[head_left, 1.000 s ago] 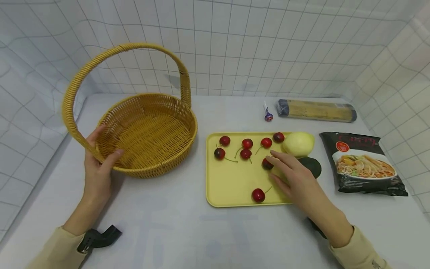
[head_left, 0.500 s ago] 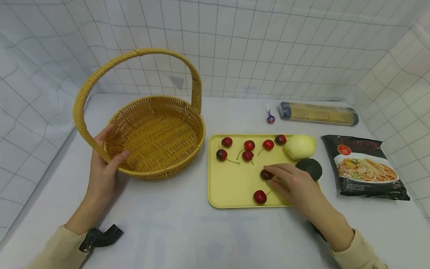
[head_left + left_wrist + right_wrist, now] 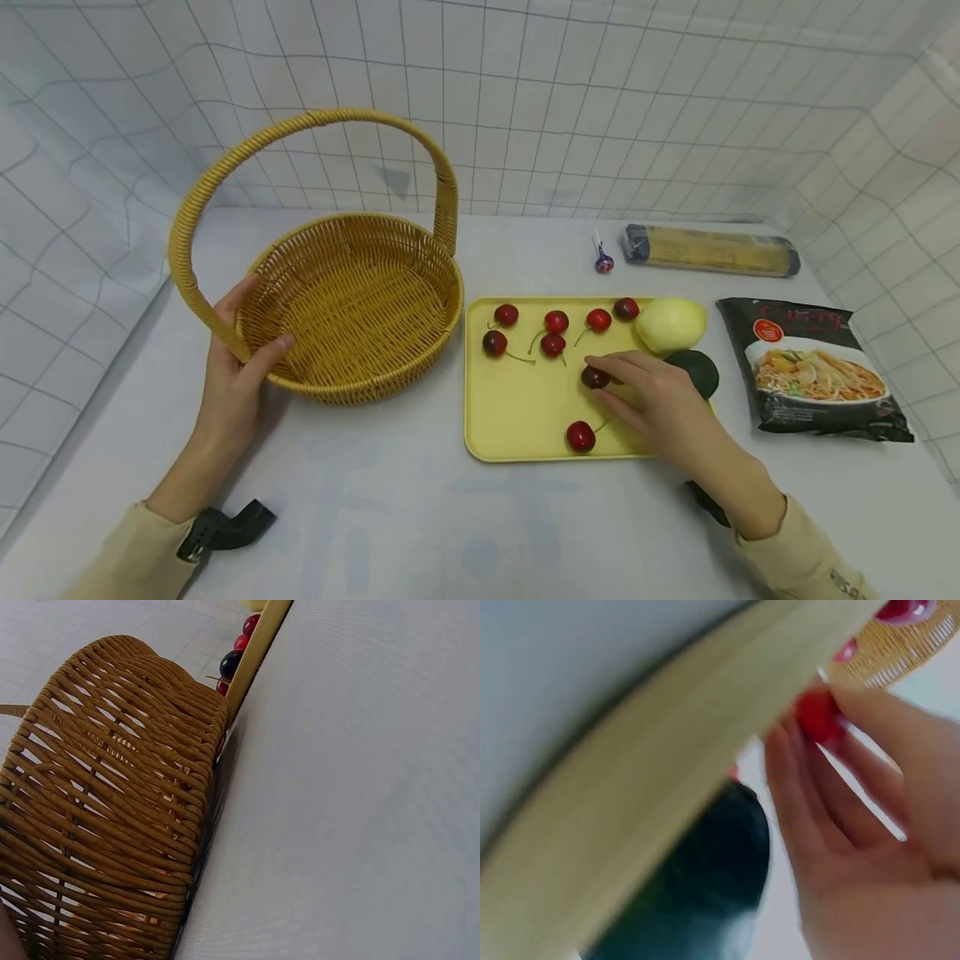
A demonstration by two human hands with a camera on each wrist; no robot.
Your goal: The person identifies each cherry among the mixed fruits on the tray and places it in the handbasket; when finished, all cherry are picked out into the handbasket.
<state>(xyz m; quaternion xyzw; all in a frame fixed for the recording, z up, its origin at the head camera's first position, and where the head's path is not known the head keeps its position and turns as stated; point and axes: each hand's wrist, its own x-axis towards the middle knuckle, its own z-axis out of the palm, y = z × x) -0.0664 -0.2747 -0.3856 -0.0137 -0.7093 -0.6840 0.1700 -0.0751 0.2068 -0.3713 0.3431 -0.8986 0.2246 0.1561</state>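
Observation:
My left hand (image 3: 228,375) grips the yellow wicker basket (image 3: 438,350) at its left rim, beside the foot of the tall handle, with the thumb inside. In the left wrist view the woven wall (image 3: 112,787) fills the left side. Over the yellow tray (image 3: 517,433), my right hand (image 3: 667,408) pinches a dark red cherry (image 3: 595,377) between thumb and fingertips. The right wrist view shows that cherry (image 3: 819,716) at the fingertips. Several other cherries lie on the tray, one (image 3: 581,437) near its front edge. The basket holds nothing.
At the tray's right end lie a pale yellow-green fruit (image 3: 671,325) and a dark green oval fruit (image 3: 694,372), partly behind my right hand. A black noodle packet (image 3: 813,371) lies farther right. Behind the tray are a lollipop (image 3: 603,262) and a long wrapped bundle (image 3: 716,250).
My left hand has slid the basket a little to the right, closer to the tray. My right fingers have closed on the cherry, which has shifted slightly toward the tray's front.

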